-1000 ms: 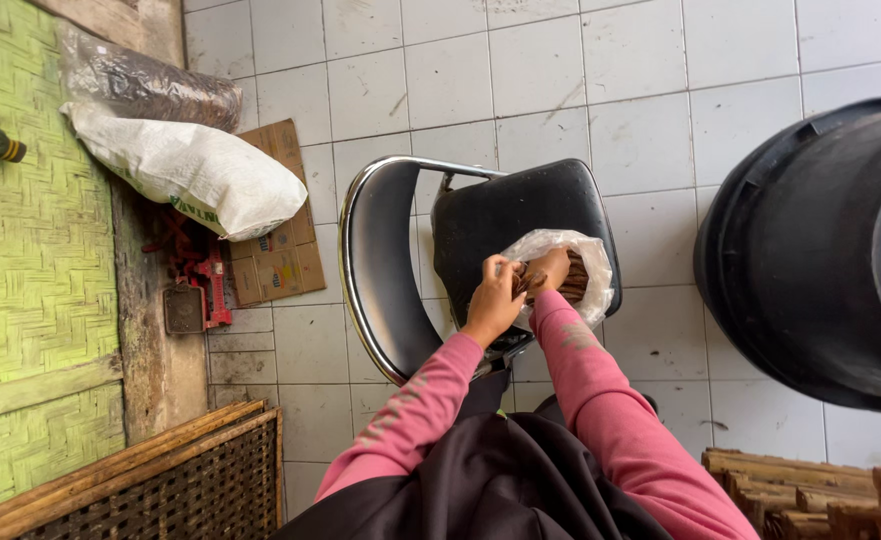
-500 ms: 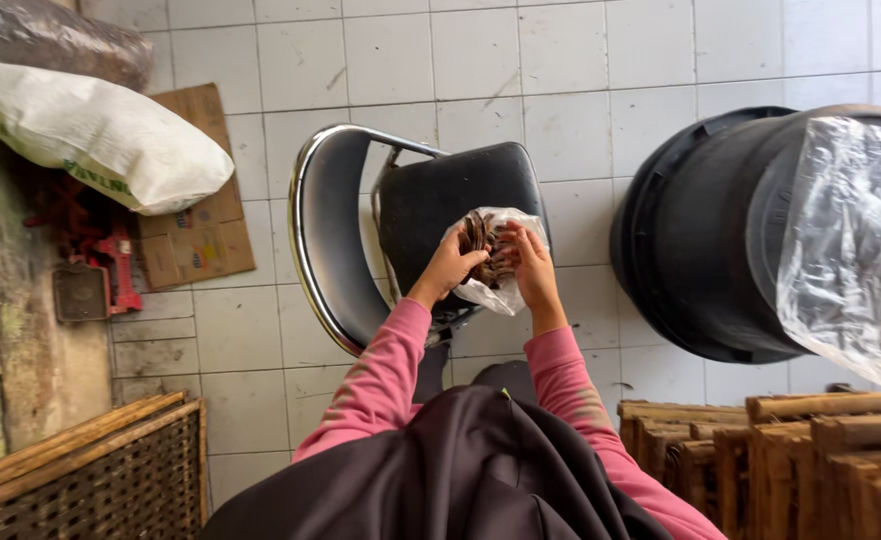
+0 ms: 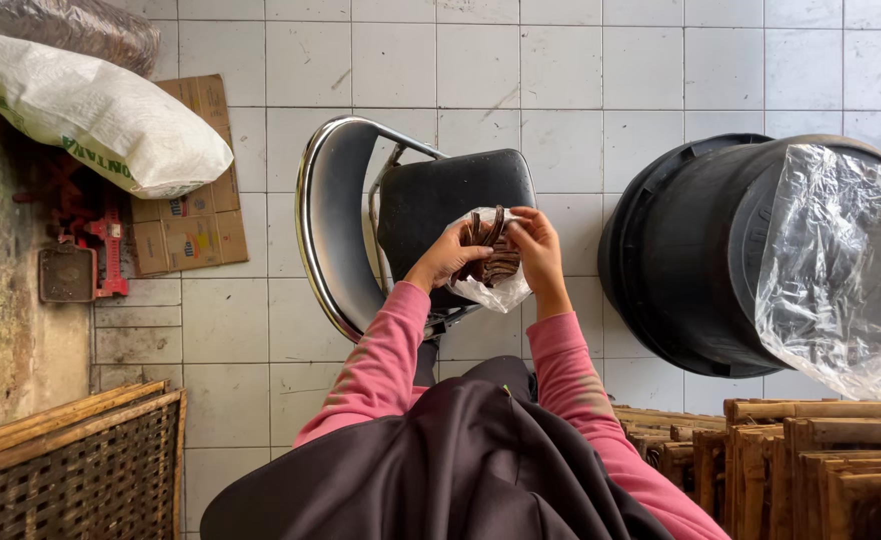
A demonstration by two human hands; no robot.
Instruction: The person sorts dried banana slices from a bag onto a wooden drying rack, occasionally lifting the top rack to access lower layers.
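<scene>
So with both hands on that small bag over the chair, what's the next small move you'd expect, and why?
Probably tucking the dark brown strips further down into the clear plastic bag: their ends poke out above its mouth, and the left hand and right hand pinch it from either side above the black chair.

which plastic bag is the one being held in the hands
The small clear bag of dark brown curved pieces, held over the chair by both the left hand and right hand. The large clear bag drapes the black tub, untouched.
</scene>
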